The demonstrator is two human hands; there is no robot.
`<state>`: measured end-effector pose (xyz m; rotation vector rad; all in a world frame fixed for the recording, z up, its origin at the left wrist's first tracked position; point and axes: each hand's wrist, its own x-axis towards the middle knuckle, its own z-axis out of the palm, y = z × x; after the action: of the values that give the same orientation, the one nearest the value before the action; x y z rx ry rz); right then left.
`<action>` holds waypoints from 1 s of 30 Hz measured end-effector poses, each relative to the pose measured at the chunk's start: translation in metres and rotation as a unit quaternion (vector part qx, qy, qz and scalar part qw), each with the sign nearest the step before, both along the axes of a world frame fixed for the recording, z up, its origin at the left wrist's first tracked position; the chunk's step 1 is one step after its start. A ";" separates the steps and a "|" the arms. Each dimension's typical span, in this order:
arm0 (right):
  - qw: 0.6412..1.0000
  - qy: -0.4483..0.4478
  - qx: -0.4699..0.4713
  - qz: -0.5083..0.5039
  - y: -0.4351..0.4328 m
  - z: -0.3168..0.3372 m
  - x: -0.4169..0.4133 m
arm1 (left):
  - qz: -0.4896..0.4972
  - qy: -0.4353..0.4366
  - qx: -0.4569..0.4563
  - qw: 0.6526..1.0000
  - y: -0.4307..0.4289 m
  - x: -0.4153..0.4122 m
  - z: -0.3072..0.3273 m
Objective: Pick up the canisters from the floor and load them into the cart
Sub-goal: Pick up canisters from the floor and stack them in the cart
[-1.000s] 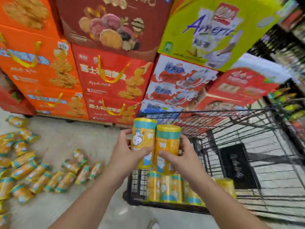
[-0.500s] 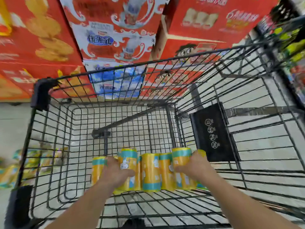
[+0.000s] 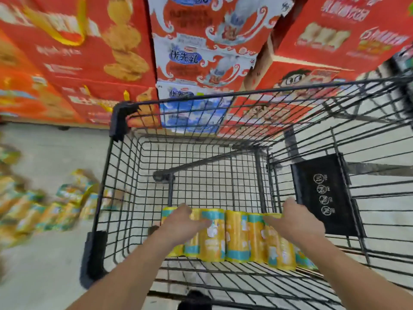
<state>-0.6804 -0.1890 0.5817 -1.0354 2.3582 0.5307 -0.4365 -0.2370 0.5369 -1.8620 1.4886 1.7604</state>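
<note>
A row of several yellow canisters with teal bands (image 3: 237, 236) stands upright against the near wall inside the black wire cart (image 3: 196, 97). My left hand (image 3: 182, 223) rests over the left end of the row, fingers spread and pointing right, gripping nothing. My right hand (image 3: 296, 221) hovers over the right end, fingers stretched to the left and apart. Several more of the same canisters (image 3: 58, 211) lie blurred on the floor left of the cart.
Stacked red and blue-white gift boxes (image 3: 196, 63) form a wall just beyond the cart. A black placard (image 3: 324, 193) hangs on the cart's right inner side. Grey floor (image 3: 55, 148) shows to the left.
Both hands carried a canister each down into the cart, set them in the row and let go. The view has dropped over the basket and shifted slightly left.
</note>
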 end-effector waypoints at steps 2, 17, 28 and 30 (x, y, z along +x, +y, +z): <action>0.998 -0.039 -0.049 0.032 -0.023 0.013 0.033 | 0.059 0.059 -0.076 0.994 -0.011 0.029 0.028; 0.905 -0.350 -0.234 0.061 -0.139 0.029 0.514 | 0.389 0.149 -0.241 0.877 -0.043 0.464 0.044; 0.946 -0.291 -0.084 -0.118 -0.132 -0.234 0.577 | 0.313 -0.012 -0.177 0.933 -0.028 0.543 -0.185; 0.947 -0.276 -0.077 -0.147 -0.140 -0.291 0.572 | 0.297 -0.027 -0.175 0.938 -0.034 0.536 -0.237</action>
<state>-0.1086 -0.3291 0.2907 -0.7493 2.0086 -0.0584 0.0993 -0.2705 0.3000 -2.7519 1.3786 1.7098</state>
